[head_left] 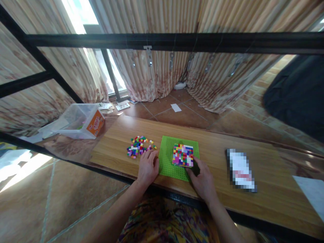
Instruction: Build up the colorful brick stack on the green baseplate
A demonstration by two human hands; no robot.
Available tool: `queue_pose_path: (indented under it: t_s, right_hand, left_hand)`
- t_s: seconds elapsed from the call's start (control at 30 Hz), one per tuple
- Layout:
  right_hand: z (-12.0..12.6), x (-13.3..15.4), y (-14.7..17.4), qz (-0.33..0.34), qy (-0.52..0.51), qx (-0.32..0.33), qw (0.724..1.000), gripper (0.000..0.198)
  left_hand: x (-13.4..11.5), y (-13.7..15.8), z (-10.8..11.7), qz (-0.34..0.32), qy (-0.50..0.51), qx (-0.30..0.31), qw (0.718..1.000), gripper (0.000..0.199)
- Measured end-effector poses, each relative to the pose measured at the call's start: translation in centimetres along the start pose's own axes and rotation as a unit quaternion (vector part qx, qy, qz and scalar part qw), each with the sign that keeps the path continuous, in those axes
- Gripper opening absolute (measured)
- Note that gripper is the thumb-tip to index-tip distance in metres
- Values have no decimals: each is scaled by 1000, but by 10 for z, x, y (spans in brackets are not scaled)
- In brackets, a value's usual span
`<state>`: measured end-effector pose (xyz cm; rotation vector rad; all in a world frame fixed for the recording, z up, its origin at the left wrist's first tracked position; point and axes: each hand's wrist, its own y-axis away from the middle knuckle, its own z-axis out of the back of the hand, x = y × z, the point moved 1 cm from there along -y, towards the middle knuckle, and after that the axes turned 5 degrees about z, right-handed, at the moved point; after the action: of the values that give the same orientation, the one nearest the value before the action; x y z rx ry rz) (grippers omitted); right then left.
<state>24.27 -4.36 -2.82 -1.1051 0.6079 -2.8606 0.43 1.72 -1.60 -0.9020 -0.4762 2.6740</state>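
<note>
A square block of small multicoloured toy bricks point(182, 155) stands on a green studded baseplate point(167, 162) on the wooden table. My right hand point(203, 179) grips the block's near right corner, thumb at the front and fingers along the right side. Left of the baseplate lies a loose pile of small coloured bricks point(136, 147). My left hand point(148, 167) rests between the pile's near edge and the baseplate, its fingers bent down and drawn in towards the thumb. Whatever may be between those fingertips is hidden.
A clear plastic box point(76, 118) with an orange label stands beyond the table's left end. On the right of the wooden table point(212, 152) lies a pixelated object point(240, 170); white paper point(310, 192) is at the far right. A black metal bar point(162, 41) crosses above.
</note>
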Motion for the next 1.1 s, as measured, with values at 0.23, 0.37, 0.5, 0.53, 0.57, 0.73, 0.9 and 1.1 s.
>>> queue_pose_path:
  t_s: [0.23, 0.37, 0.5, 0.53, 0.57, 0.73, 0.9, 1.1]
  right_hand:
    - [1, 3, 1, -4, 2, -1, 1000, 49]
    - [1, 3, 0, -3, 6, 1, 1000, 49]
    - [1, 3, 0, 1, 8, 0, 1000, 48]
    - [1, 2, 0, 3, 7, 0, 1000, 48]
    - [1, 2, 0, 4, 7, 0, 1000, 48]
    - [0, 2, 0, 7, 11, -2, 1000, 48]
    - [0, 3, 0, 0, 11, -2, 1000, 49]
    - [-1, 3, 0, 1, 12, -4, 1000, 48]
  left_hand:
    - [-3, 1, 0, -7, -13, 1, 1000, 20]
    - [-3, 0, 0, -7, -17, 2, 1000, 18]
    - [-1, 0, -2, -3, -21, -4, 1000, 20]
    - [0, 1, -2, -2, -23, -3, 1000, 21]
    - [1, 1, -3, -2, -25, -2, 1000, 22]
    - [3, 1, -5, -8, -36, -7, 999, 23]
    - [5, 1, -5, -4, -29, -24, 999, 25]
    - [10, 1, -4, 3, 14, -27, 1000, 29]
